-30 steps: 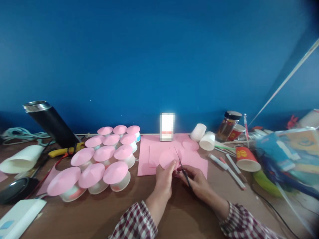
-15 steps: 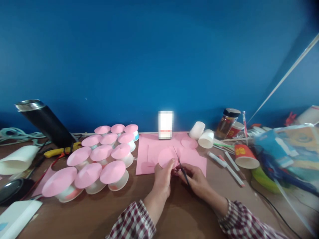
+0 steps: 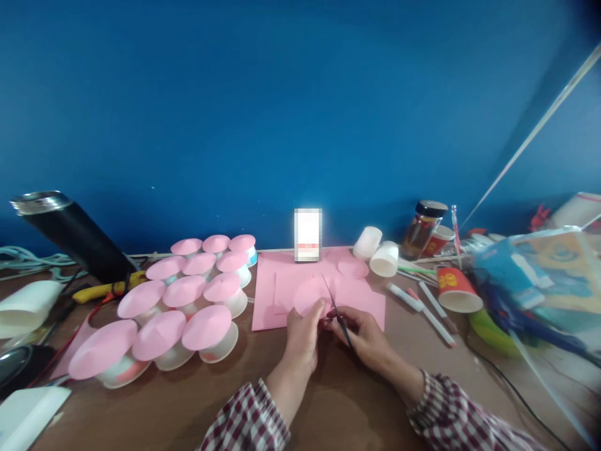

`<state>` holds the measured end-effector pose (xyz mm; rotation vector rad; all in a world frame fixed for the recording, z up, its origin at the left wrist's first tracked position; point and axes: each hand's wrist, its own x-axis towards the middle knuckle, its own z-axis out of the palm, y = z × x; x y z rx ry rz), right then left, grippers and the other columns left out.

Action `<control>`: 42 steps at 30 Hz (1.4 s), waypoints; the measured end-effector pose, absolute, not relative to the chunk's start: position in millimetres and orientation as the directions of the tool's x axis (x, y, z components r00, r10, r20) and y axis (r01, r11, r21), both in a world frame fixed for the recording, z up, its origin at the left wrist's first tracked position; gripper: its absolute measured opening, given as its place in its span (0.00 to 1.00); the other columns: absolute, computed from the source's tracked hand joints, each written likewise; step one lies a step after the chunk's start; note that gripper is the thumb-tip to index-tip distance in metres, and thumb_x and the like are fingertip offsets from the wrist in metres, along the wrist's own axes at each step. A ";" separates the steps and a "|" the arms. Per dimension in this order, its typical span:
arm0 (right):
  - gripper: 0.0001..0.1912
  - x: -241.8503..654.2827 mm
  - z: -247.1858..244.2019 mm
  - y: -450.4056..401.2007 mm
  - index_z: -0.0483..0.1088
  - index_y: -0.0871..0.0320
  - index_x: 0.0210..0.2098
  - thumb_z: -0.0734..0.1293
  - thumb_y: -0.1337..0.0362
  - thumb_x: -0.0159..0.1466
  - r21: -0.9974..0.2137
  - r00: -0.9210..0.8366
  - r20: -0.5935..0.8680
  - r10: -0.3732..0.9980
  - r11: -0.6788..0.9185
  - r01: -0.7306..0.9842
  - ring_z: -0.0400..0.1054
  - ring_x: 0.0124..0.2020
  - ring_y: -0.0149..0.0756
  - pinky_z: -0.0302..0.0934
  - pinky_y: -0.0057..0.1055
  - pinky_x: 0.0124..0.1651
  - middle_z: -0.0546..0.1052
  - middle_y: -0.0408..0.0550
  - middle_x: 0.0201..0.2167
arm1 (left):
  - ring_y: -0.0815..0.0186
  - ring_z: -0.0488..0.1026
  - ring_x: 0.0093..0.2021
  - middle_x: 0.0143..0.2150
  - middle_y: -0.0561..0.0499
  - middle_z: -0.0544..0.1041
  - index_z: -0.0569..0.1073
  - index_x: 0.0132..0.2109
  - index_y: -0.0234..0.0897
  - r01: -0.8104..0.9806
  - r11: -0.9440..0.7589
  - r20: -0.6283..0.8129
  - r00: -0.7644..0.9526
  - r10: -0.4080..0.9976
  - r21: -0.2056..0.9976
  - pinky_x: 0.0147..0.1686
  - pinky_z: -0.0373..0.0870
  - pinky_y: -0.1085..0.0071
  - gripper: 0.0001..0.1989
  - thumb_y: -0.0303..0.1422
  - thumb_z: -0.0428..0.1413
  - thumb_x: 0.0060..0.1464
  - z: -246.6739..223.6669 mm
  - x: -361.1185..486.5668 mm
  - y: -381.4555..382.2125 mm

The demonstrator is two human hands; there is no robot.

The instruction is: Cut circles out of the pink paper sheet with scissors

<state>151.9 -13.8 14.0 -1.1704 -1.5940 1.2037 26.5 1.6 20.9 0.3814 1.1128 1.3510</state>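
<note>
My left hand [image 3: 302,338] is closed on a pink paper disc [image 3: 310,294], its thumb on top near the disc's lower edge. In my right hand [image 3: 364,335] are dark-handled scissors [image 3: 339,316], seen nearly edge-on, their thin blade pointing away from me beside the disc's right edge. The fingers of both hands almost meet, and what lies between them is partly hidden. Beneath and beyond them lie pink paper sheets [image 3: 265,288]. A second pink disc [image 3: 353,268] rests at the sheets' upper right.
At left, several paper cups [image 3: 218,346] wear pink paper cones [image 3: 206,327]. A black flask [image 3: 77,238] leans behind pliers [image 3: 106,291]. White cups [image 3: 384,260], markers [image 3: 408,297], a red cup [image 3: 459,290] and a jar [image 3: 425,228] stand or lie at right. A blurred phone-like object [image 3: 308,235] faces me.
The whole view has shifted slightly, so things sit a little further left. Both hands keep their holds on the disc and the scissors, with hardly any movement between them.
</note>
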 end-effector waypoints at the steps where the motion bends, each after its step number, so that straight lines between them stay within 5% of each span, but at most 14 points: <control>1: 0.16 151.9 14.0 -13.8 0.73 0.60 0.44 0.67 0.57 0.61 -0.974 -0.253 0.065 0.965 0.117 0.194 0.72 0.32 0.38 0.65 0.27 0.32 0.79 0.49 0.33 | 0.62 0.76 0.28 0.28 0.46 0.78 0.66 0.36 0.33 -0.572 0.253 -0.411 -0.164 0.897 0.780 0.27 0.72 0.69 0.16 0.31 0.64 0.41 20.8 26.4 1.7; 15: 0.16 150.5 22.7 -14.1 0.73 0.61 0.42 0.66 0.56 0.62 -0.963 -0.255 0.084 0.963 0.145 0.229 0.72 0.36 0.41 0.67 0.32 0.39 0.79 0.51 0.33 | 0.63 0.74 0.26 0.27 0.49 0.75 0.64 0.38 0.34 -0.588 0.258 -0.429 -0.170 0.887 0.767 0.25 0.71 0.68 0.19 0.32 0.65 0.41 14.6 26.2 1.9; 34: 0.17 150.4 22.3 -14.1 0.74 0.62 0.41 0.65 0.54 0.61 -0.952 -0.242 0.054 0.969 0.124 0.281 0.70 0.29 0.36 0.64 0.27 0.30 0.78 0.49 0.30 | 0.68 0.70 0.22 0.24 0.51 0.73 0.68 0.33 0.32 -0.595 0.245 -0.395 -0.134 0.909 0.766 0.23 0.67 0.71 0.15 0.33 0.64 0.40 13.7 26.8 2.9; 42: 0.17 152.1 19.0 -13.6 0.74 0.60 0.42 0.67 0.55 0.60 -0.959 -0.233 0.068 0.970 0.128 0.252 0.71 0.29 0.38 0.67 0.32 0.36 0.78 0.48 0.28 | 0.68 0.70 0.23 0.22 0.52 0.72 0.66 0.32 0.33 -0.589 0.240 -0.408 -0.170 0.897 0.772 0.24 0.68 0.71 0.16 0.33 0.66 0.38 13.9 26.9 4.3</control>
